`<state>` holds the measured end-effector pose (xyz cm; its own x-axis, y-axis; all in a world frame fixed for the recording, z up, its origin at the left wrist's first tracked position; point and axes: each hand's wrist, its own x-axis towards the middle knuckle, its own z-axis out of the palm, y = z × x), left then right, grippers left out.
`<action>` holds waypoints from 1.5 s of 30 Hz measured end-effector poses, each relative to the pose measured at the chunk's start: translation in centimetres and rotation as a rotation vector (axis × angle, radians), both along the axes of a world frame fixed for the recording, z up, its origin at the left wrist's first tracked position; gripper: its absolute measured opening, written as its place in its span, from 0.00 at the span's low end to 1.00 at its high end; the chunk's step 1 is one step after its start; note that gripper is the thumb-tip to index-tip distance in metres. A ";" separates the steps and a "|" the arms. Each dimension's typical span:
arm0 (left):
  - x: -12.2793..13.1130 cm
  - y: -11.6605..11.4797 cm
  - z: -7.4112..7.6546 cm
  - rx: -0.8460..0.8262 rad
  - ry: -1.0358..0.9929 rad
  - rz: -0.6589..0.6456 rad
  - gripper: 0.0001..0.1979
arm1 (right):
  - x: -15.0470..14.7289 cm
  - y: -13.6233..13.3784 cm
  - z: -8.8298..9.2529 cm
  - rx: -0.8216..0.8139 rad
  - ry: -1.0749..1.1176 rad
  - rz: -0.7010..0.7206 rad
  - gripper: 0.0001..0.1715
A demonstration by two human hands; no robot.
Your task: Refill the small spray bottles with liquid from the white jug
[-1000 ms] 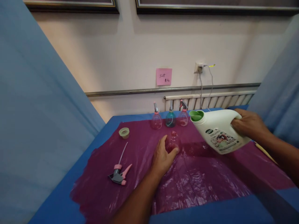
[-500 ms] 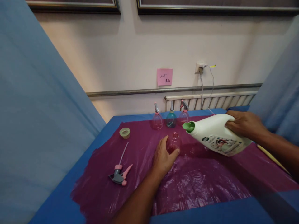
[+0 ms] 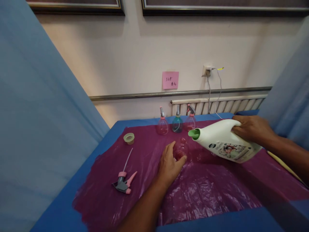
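My left hand (image 3: 171, 161) curls around the side of a clear spray bottle (image 3: 182, 146) that has no head on it and stands upright on the purple plastic sheet (image 3: 207, 190). My right hand (image 3: 252, 128) grips the handle of a large white detergent jug (image 3: 222, 137), tilted so its green spout (image 3: 195, 134) points left. That spout is to the right of the bottle's open neck and slightly above it, apart from it. A grey and pink spray trigger head (image 3: 122, 184) with its tube lies to the left. Beyond it sits a translucent pale green cap (image 3: 129, 138).
Along the back stand a pink-collared spray bottle (image 3: 163, 125), a teal spray bottle (image 3: 177, 124) and another clear one (image 3: 191, 120). Blue curtains (image 3: 48, 106) hang at both sides. A radiator (image 3: 227, 103) and a plugged-in cable (image 3: 209, 96) are behind the table.
The headless bottle and my left hand have shifted slightly to the right. The jug's spout has dipped a little and is closer to the bottle's neck.
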<state>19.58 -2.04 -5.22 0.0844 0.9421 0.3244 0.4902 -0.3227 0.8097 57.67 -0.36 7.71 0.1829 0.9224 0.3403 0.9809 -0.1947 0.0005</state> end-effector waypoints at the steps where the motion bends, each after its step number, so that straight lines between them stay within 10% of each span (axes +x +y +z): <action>1: 0.0 0.0 0.0 -0.003 0.001 0.001 0.40 | -0.1 0.0 0.1 -0.010 -0.001 0.001 0.23; 45: 0.7 -0.2 1.1 0.057 0.055 -0.053 0.41 | -2.5 0.0 6.9 -0.151 -0.361 0.070 0.17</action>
